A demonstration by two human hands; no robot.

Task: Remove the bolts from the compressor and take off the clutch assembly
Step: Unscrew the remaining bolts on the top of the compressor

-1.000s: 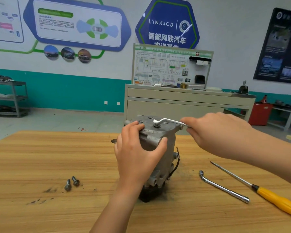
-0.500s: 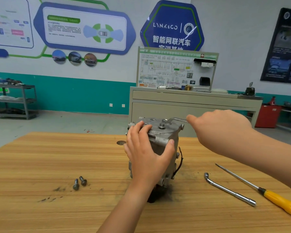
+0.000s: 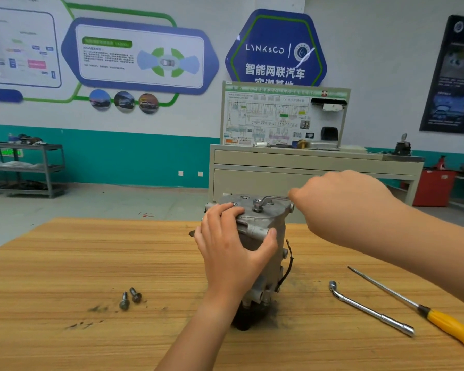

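1. The compressor (image 3: 263, 236) stands upright near the middle of the wooden table (image 3: 65, 263), with its dark lower end on the tabletop and its flat grey end face up
2. The left hand (image 3: 231, 253) grips the compressor's upper body from the near side. Its fingers are curled over the top edge and its thumb is pressed against a lug on the front
3. One bolt (image 3: 257, 206) stands in the centre of the top face, and the head of a bent wrench (image 3: 277, 197) is seated on it
4. The right hand (image 3: 340, 207) is closed round the far end of the wrench handle, to the right of the compressor. The back of the hand hides most of the contact
5. Two loose bolts (image 3: 130, 298) lie side by side on the table, to the left of the compressor and well apart from it
6. An L-shaped socket wrench (image 3: 370, 309) lies on the table to the right, untouched. A yellow-handled screwdriver (image 3: 453, 328) lies just beyond it
7. A black wire (image 3: 289, 261) hangs down the compressor's right flank
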